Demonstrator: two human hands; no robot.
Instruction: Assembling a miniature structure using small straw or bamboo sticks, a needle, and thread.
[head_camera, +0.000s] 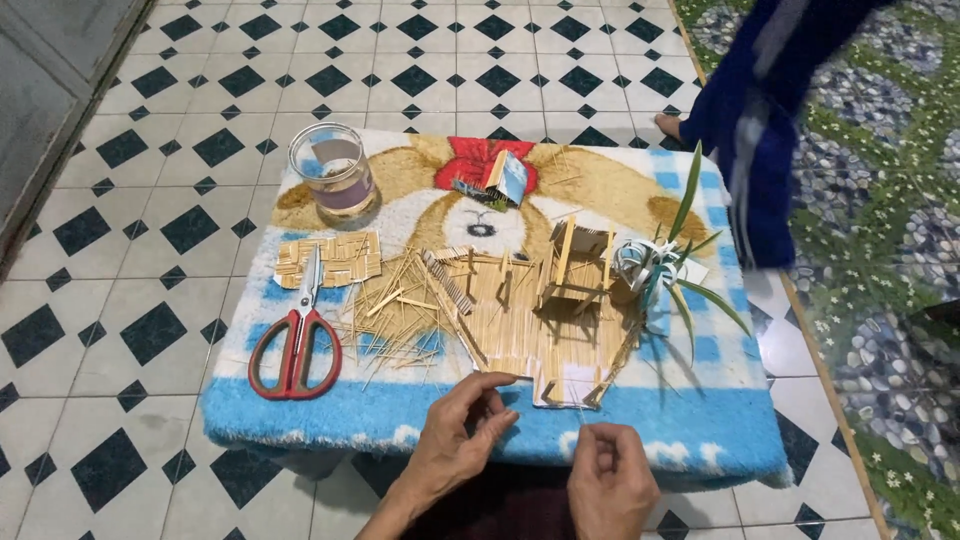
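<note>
My left hand (462, 432) rests at the near edge of a fluffy blue mat (330, 415), fingers curled, fingertips touching the front of a flat panel of thin wooden sticks (520, 325). My right hand (608, 472) is beside it, fingers pinched together; whether a thin stick is in them is too small to tell. A small stick-built frame (578, 265) stands on the panel. Loose sticks (400, 310) lie scattered to the left.
Red-handled scissors (297, 338) lie on the mat's left, over a woven stick sheet (330, 258). A glass jar (333, 168) stands at the back left, a small box (497, 180) at the back middle, a small plant (665, 262) at right. A person in blue (755, 110) stands at the far right on the tiled floor.
</note>
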